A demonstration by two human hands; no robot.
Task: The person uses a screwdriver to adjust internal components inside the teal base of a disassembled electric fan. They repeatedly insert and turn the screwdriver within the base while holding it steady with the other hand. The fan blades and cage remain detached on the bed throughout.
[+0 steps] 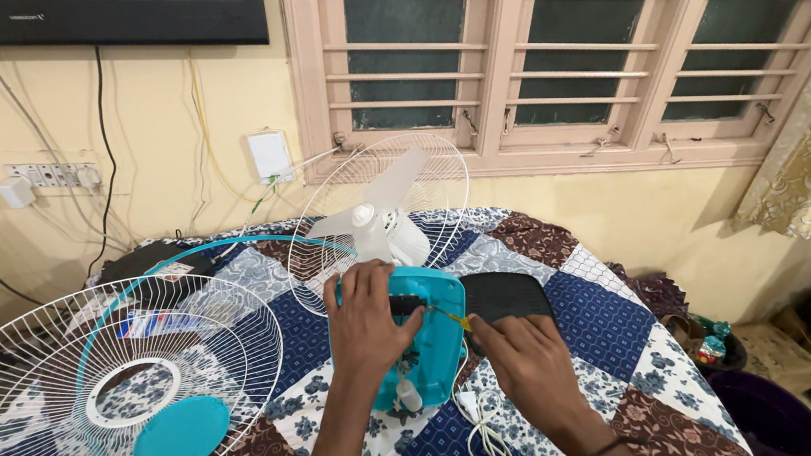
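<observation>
Head view shows a table fan taken apart on a bed covered with a patchwork quilt (624, 336). Left hand (367, 323) lies spread over the teal fan base (436, 339), fingers curled over its upper edge, pressing it down rather than closing round it. Right hand (528, 370) is closed on a screwdriver (449, 317), its tip set against the base just beside the left fingertips. Judgement: a screw on the base is being worked; the step calls for steady downward pressure from the left hand and a tip kept square in the screw head, which is too small to make out.

Beyond the left hand stands the white motor and blade assembly (385, 222) inside the rear wire guard (440, 170). Far to the left of the left hand lies the front wire guard (64, 390) with its teal centre cap (179, 433). A dark flat pad (503, 296) lies just beyond the right hand. The white power cord (485, 438) trails between the wrists and could snag a forearm. The soft quilt gives an unsteady bearing surface.
</observation>
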